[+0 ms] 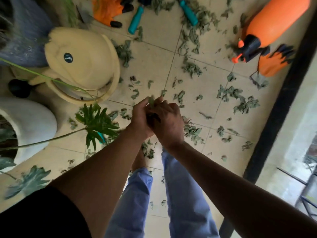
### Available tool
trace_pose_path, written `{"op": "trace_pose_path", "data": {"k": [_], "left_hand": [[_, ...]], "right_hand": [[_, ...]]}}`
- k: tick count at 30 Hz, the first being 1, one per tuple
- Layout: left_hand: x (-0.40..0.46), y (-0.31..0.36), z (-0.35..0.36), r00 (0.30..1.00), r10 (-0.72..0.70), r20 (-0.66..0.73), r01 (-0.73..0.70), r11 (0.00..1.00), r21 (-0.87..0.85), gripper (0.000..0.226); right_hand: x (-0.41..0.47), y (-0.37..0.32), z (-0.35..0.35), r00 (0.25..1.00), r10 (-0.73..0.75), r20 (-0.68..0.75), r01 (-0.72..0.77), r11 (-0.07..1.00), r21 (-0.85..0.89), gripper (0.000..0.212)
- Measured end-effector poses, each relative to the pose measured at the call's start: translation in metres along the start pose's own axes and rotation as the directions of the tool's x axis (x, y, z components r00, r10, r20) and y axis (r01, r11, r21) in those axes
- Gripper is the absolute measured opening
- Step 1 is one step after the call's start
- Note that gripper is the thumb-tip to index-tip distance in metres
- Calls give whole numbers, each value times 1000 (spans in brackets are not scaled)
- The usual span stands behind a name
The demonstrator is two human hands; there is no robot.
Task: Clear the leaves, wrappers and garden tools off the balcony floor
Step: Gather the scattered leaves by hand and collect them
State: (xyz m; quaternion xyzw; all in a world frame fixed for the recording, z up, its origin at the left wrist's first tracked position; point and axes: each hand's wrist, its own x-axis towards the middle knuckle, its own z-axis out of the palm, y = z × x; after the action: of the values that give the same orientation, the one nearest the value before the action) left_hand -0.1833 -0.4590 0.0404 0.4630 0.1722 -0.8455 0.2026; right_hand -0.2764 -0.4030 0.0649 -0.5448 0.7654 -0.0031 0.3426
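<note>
My left hand (pixel 141 120) and my right hand (pixel 169 122) are pressed together above the tiled floor (pixel 157 62), both closed around a small bunch of green leaves (pixel 151 101) that sticks out at the fingertips. Dry green leaves (pixel 190 67) lie scattered over the tiles ahead and to the right. Two teal-handled garden tools (pixel 136 19) (pixel 188 12) lie at the far edge among leaves. An orange glove (pixel 107 9) lies beside them. An orange pressure sprayer (pixel 272 26) lies on its side at the far right.
A cream watering can (pixel 84 60) stands to the left, with a white plant pot (pixel 29 124) and a grey pot (pixel 25 31) near it. A split-leaf plant leaf (pixel 97 121) reaches over the floor. A black railing post (pixel 281 100) borders the right side. My legs in light blue trousers (pixel 180 194) are below.
</note>
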Motion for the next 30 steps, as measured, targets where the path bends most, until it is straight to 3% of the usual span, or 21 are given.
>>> {"op": "trace_pose_path", "data": {"k": [4, 6, 9, 11, 14, 16, 18, 21, 24, 27, 30], "left_hand": [[-29, -5, 3, 998, 52, 30, -52, 998, 22, 42], [-40, -10, 1, 995, 104, -3, -104, 992, 75, 43], [-49, -22, -5, 992, 124, -27, -122, 989, 82, 34], [-48, -32, -14, 994, 98, -49, -98, 995, -4, 27], [-35, -49, -41, 992, 8, -124, -27, 988, -150, 30], [-26, -62, -63, 988, -35, -152, 14, 990, -140, 21], [-17, -76, -88, 986, -37, -161, 18, 993, -114, 11], [-3, -96, -120, 987, -67, -146, 50, 992, -119, 8], [10, -112, -152, 989, -79, -123, 60, 987, -151, 7], [20, -122, -173, 993, -105, -61, 96, 987, -128, 13], [26, -128, -185, 994, -112, -9, 111, 991, -73, 20]], "right_hand": [[-27, -19, -13, 978, -47, -201, 50, 999, 11, 26], [-44, -28, -20, 924, -132, -359, 152, 988, 28, 36], [-71, -26, -30, 886, -213, -411, 294, 945, 144, 39], [-82, -9, -26, 883, -189, -430, 288, 941, 180, 30], [-86, 41, -2, 945, -36, -324, 94, 982, 163, 34], [-81, 86, 25, 987, 81, -140, -73, 995, 63, 48], [-70, 128, 52, 989, 143, 46, -138, 987, -86, 66], [-47, 173, 86, 965, 106, 241, -38, 962, -270, 99], [-25, 202, 111, 950, -36, 311, 163, 905, -392, 118], [-16, 218, 127, 951, -128, 282, 244, 870, -429, 116], [-18, 223, 137, 968, -174, 179, 236, 870, -432, 96]]}}
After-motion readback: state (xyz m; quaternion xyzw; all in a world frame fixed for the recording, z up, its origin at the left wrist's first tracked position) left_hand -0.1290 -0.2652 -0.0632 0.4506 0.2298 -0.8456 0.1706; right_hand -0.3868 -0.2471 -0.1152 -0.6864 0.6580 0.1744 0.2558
